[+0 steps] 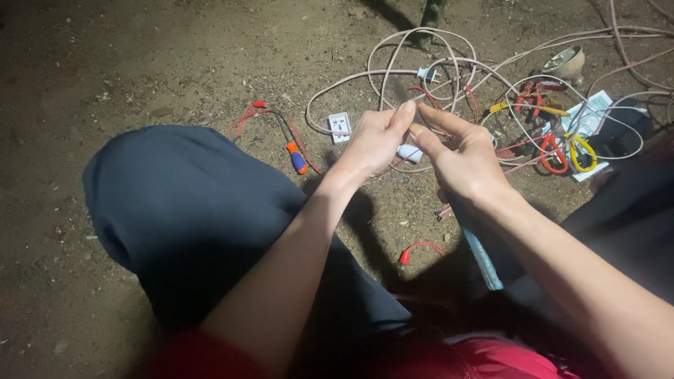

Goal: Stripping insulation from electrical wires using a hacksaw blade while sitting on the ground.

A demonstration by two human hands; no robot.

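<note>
On the bare ground [140, 56], packed brown dirt strewn with grit and small chips, a person sits with a knee in dark blue cloth [182, 203] filling the near left part. Toward the far right corner of the ground lies a loose tangle of pale round cables [421, 42] looped over thin red wires [523, 144], with orange-handled and yellow-handled pliers [565, 151] resting on a white sheet among them. A dull metal lamp fitting [565, 63] sits near the far right edge.

The left hand [372, 140] is curled, thumb and forefinger pinched narrow on a thin dark strand [399, 88] that rises from between both hands. The right hand [463, 158] meets it fingertip to fingertip, closed around a slim pale blue handle [484, 260] that runs down under the wrist; a small white piece [409, 153] shows between the palms.

Just left of the hands lies a square white socket plate [340, 127], and farther left a short screwdriver with an orange and blue grip [296, 158]. Near the knee a red clip on a thin lead [406, 256] lies alone.
</note>
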